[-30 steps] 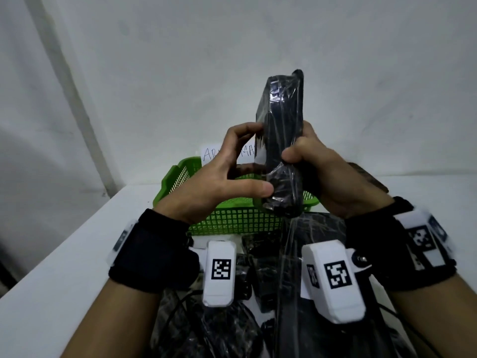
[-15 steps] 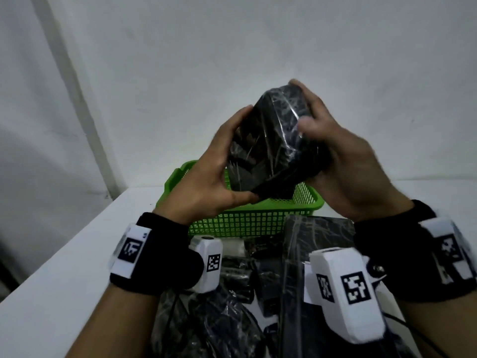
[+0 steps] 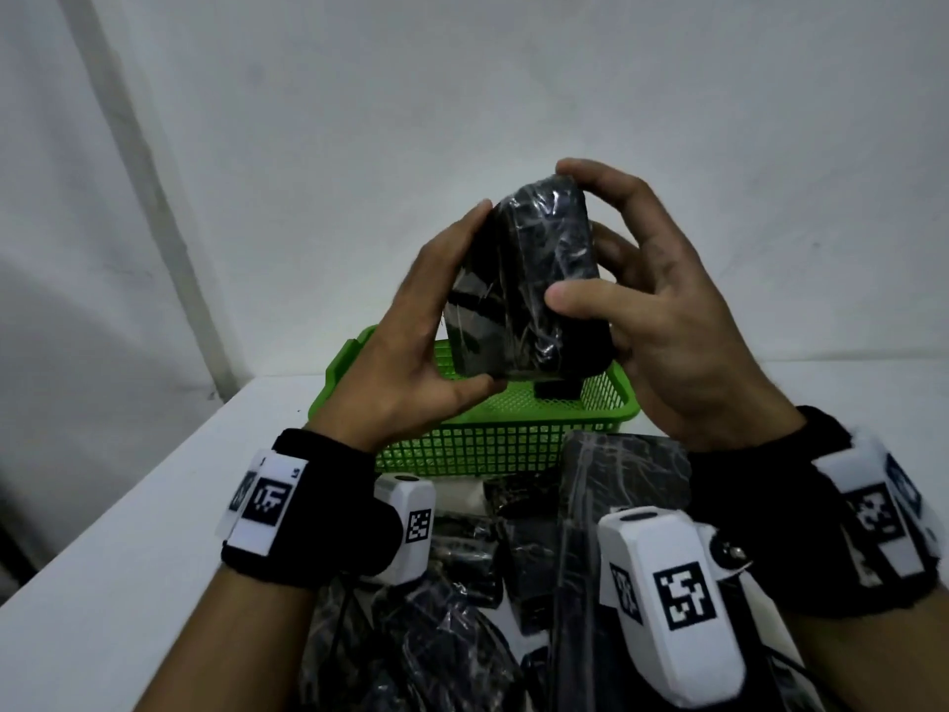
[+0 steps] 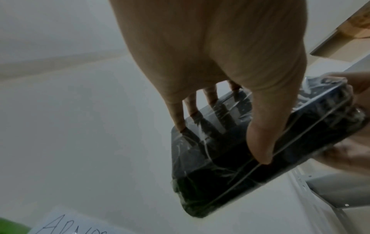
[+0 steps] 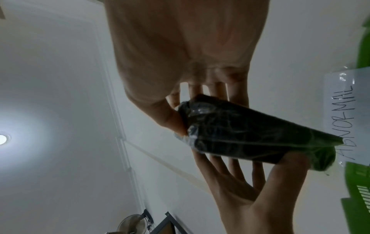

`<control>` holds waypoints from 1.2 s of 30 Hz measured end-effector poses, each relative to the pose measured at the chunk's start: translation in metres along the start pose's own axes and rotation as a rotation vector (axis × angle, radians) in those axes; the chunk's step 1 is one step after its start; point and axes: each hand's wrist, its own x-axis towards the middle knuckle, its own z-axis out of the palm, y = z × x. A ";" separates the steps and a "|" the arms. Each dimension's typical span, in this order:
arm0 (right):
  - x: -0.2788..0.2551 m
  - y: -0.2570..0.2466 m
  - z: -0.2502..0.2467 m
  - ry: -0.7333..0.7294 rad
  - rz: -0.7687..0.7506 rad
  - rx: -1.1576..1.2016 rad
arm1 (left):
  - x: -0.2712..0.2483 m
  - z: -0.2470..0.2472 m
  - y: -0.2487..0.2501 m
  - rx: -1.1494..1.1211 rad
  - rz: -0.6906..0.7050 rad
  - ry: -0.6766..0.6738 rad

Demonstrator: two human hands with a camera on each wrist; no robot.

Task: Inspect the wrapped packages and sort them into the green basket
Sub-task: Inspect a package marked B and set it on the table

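Note:
A black package wrapped in clear film (image 3: 529, 280) is held in the air above the green basket (image 3: 488, 449). My left hand (image 3: 477, 300) grips its left side, fingers up along the edge and thumb under the bottom corner. My right hand (image 3: 565, 233) holds the right side, thumb on the front face and fingers curled over the top. The left wrist view shows the left hand (image 4: 220, 142) pinching the package (image 4: 210, 182). In the right wrist view, the right hand (image 5: 206, 110) holds one end of the package (image 5: 250, 136).
One dark item (image 3: 557, 390) lies inside the basket. Several more wrapped black packages (image 3: 621, 480) are piled on the white table (image 3: 128, 531) in front of the basket. A paper label reading ABNORMAL (image 5: 348, 118) is behind the basket. A white wall is close behind.
The package has been turned from standing edge-on to showing its broad face. Both hands shifted their grip; the right thumb now lies across the front.

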 end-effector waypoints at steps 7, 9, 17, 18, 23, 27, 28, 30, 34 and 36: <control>0.004 0.001 -0.010 -0.012 0.109 -0.172 | -0.003 0.005 0.009 -0.548 -0.259 0.046; 0.003 0.008 -0.014 0.004 0.107 -0.412 | 0.000 0.011 0.015 -0.673 -0.350 0.096; 0.005 0.003 -0.046 0.195 0.248 -0.417 | 0.028 0.037 0.015 -0.843 -0.535 0.076; 0.004 0.000 -0.055 0.211 0.298 -0.401 | 0.036 0.042 0.017 -0.875 -0.540 0.049; -0.004 -0.013 -0.109 0.316 0.263 -0.501 | 0.092 0.078 0.027 -0.833 -0.596 -0.075; -0.008 -0.011 -0.178 0.469 0.277 -0.640 | 0.139 0.117 0.023 -0.498 -0.607 -0.173; -0.010 -0.009 -0.198 0.486 0.306 -0.681 | 0.150 0.131 0.022 -0.424 -0.611 -0.236; -0.011 -0.002 -0.235 0.504 0.359 -0.746 | 0.167 0.154 0.019 -0.284 -0.610 -0.390; -0.011 0.027 -0.304 0.591 0.521 -0.820 | 0.194 0.195 0.016 0.080 -0.439 -0.898; -0.011 0.051 -0.330 0.630 0.626 -0.832 | 0.205 0.215 0.014 0.257 -0.344 -1.110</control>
